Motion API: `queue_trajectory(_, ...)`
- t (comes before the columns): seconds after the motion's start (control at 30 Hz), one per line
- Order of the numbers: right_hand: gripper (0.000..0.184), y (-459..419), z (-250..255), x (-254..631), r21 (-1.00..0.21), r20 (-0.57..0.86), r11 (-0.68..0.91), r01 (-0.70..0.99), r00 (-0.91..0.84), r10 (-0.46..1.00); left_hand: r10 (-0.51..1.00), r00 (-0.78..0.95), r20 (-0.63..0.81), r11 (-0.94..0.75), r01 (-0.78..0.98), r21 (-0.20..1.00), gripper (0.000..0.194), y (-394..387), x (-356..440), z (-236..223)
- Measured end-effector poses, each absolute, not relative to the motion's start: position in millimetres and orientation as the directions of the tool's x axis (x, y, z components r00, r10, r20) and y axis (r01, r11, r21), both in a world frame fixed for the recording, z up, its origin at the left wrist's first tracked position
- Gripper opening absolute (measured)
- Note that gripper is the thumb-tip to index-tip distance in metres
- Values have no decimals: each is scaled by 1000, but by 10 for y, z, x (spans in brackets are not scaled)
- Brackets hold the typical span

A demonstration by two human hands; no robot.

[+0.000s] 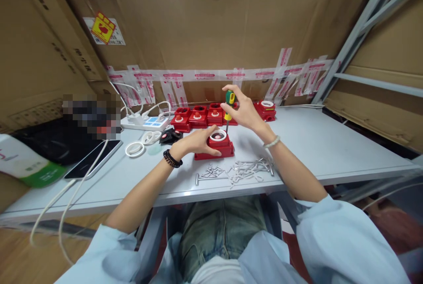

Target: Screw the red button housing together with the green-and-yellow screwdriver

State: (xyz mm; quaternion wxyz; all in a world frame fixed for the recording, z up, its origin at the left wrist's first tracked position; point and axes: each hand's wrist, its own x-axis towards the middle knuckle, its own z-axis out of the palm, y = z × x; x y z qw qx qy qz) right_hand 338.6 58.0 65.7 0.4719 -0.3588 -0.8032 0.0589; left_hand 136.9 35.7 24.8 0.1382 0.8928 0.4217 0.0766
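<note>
A red box-shaped unit with a white ring on top (224, 145) sits on the table in front of me. Thumb and fingers of my left hand (198, 141) are closed around its left side. My right hand (243, 111) grips a screwdriver with a green and yellow handle (229, 98). It stands upright, its shaft reaching down to the back right edge of the white ring. Just in front of the unit lie loose screws (213, 171) and a pile of thin metal pieces (247, 171).
More red units (198, 117) line the back of the table (313, 143), one (267, 110) apart on the right. White rings (135, 149), black parts (171, 136), a power strip (148, 123) and a phone (94, 160) are at the left. Cardboard (198, 24) stands behind.
</note>
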Motion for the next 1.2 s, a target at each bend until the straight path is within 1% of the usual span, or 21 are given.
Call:
queue_trajectory(0.07, 39, 589, 699, 3467, -513, 669, 778, 362, -400, 627, 782, 624, 14, -596, 740, 314, 94, 347, 1372, 256)
queue_trajectory(0.1, 39, 588, 719, 3493, -539, 654, 779, 321, -422, 627, 784, 621, 10, -592, 742, 315, 95, 343, 1374, 259)
queue_trajectory(0.13, 39, 582, 734, 3506, -547, 650, 774, 321, -420, 633, 786, 618, 8, -589, 744, 316, 95, 341, 1375, 259)
queue_trajectory(0.17, 38, 571, 745, 3505, -536, 657, 766, 355, -394, 643, 787, 616, 8, -587, 745, 318, 95, 341, 1377, 258)
queue_trajectory(0.3, 34, 504, 733, 3403, -459, 715, 692, 557, -230, 660, 791, 612, 13, -583, 746, 322, 94, 348, 1380, 244)
queue_trajectory(0.37, 34, 489, 710, 3351, -461, 723, 667, 586, -188, 665, 788, 616, 18, -589, 744, 317, 94, 349, 1379, 240)
queue_trajectory(0.53, 37, 520, 728, 3412, -459, 759, 711, 533, -179, 625, 781, 623, 29, -600, 738, 310, 93, 335, 1378, 246)
queue_trajectory(0.67, 39, 445, 769, 3533, -514, 812, 743, 428, -37, 582, 783, 621, 30, -598, 740, 309, 94, 340, 1371, 236)
queue_trajectory(0.7, 39, 405, 755, 3538, -537, 801, 751, 384, -46, 597, 781, 624, 34, -602, 737, 307, 94, 348, 1367, 228)
queue_trajectory(0.8, 38, 280, 641, 3470, -618, 714, 745, 252, -217, 665, 757, 651, 55, -632, 709, 314, 94, 386, 1353, 193)
queue_trajectory(0.83, 38, 248, 592, 3428, -642, 684, 733, 225, -263, 680, 747, 661, 62, -642, 696, 322, 93, 400, 1349, 181)
queue_trajectory(0.9, 40, 209, 501, 3338, -667, 660, 721, 190, -298, 689, 732, 678, 74, -658, 675, 334, 88, 426, 1344, 162)
queue_trajectory(0.97, 41, 194, 437, 3265, -668, 653, 720, 188, -316, 688, 735, 674, 77, -656, 677, 332, 79, 443, 1345, 153)
queue_trajectory(1.1, 40, 177, 380, 3195, -660, 631, 719, 217, -359, 687, 748, 659, 79, -641, 686, 344, 54, 441, 1355, 158)
queue_trajectory(1.2, 40, 156, 366, 3182, -656, 620, 720, 226, -383, 685, 742, 664, 93, -639, 660, 395, 49, 423, 1359, 171)
